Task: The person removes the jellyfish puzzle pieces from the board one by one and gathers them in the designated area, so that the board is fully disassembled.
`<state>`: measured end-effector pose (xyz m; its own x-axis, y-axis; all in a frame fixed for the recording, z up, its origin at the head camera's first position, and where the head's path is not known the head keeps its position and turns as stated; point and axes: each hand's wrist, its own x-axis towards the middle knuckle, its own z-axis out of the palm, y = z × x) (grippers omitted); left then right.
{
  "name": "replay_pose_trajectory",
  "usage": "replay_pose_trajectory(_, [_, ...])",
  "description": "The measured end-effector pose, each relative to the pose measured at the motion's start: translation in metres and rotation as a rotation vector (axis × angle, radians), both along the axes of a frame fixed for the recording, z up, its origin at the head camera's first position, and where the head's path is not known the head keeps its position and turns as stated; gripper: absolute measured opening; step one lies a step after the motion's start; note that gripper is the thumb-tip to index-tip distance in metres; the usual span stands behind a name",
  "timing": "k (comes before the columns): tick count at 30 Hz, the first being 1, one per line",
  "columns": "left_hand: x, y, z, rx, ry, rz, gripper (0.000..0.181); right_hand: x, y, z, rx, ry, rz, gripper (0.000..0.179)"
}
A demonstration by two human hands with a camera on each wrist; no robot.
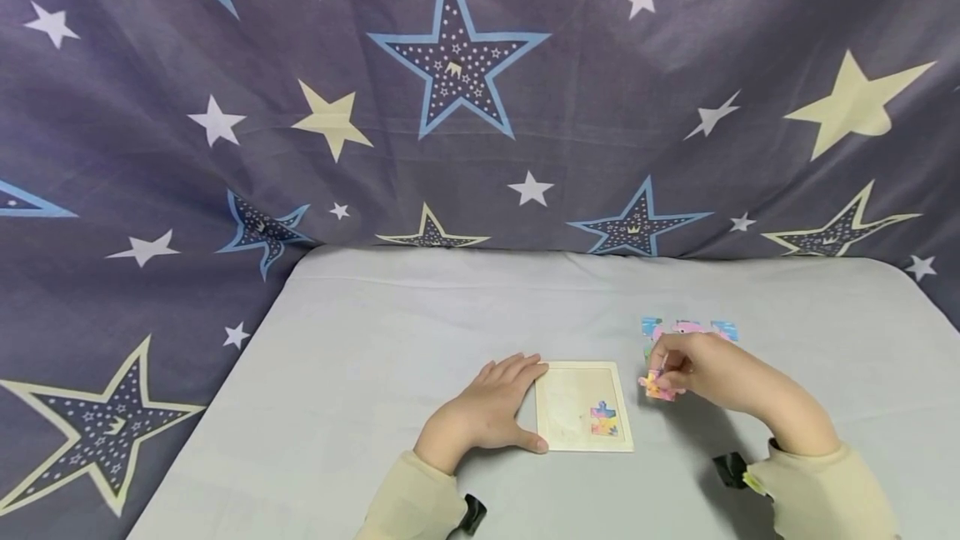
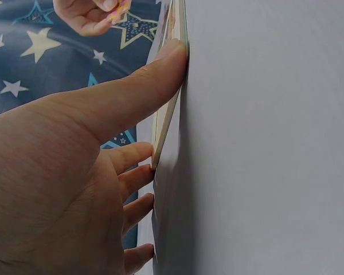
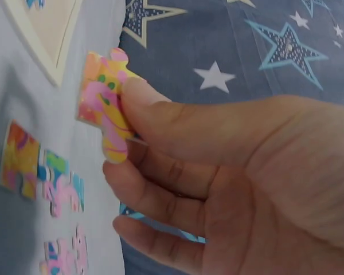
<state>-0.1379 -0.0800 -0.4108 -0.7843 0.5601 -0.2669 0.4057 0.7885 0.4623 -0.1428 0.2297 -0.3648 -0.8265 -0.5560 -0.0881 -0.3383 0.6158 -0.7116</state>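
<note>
A shallow cream puzzle tray (image 1: 566,394) lies on the bed-like grey surface, with one blue, pink and yellow jigsaw piece (image 1: 603,420) in its lower right corner. My left hand (image 1: 486,415) rests along the tray's left side. Its thumb touches the near left corner and its fingers stretch out towards the far left one. To the right of the tray, my right hand (image 1: 705,369) pinches a pink and yellow jigsaw piece (image 3: 97,94) between thumb and fingers. The held piece is raised over the cloth, and the thumb covers part of its face.
Several loose jigsaw pieces (image 1: 724,330) lie beyond the right hand, partly hidden by it; the right wrist view shows an orange one (image 3: 20,157) among them. A dark curtain (image 1: 570,148) with stars hangs behind and to the left of the grey cloth (image 1: 345,373).
</note>
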Motion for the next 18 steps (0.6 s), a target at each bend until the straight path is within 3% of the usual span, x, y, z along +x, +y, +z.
replay_pose_trajectory(10, [0.0,0.001,0.0,-0.002,-0.005,-0.001,0.101,-0.007,0.026,-0.005,0.1,-0.014,-0.097,0.01])
replay_pose_trajectory(18, [0.0,0.001,0.0,-0.001,-0.004,0.001,0.101,-0.007,0.043,-0.005,0.102,-0.038,-0.111,0.01])
